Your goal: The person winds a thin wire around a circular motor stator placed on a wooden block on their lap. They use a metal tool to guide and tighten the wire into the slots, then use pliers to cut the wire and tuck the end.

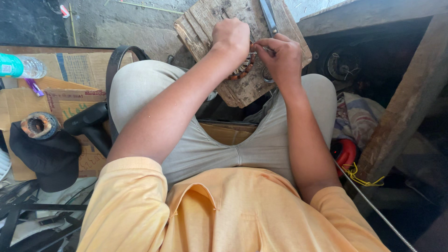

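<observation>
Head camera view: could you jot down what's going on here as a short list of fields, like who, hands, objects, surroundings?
Person: seated, yellow shirt, grey trousers
Left hand: fist closed on a round copper-wound coil
Right hand: fingers pinched at the coil's edge
Work surface: worn wooden board across the knees
On the board: blue-grey flat tool beside the right hand
Person's left: cardboard, black cap, another round winding, plastic bottle
Person's right: red object, yellow cord
</observation>
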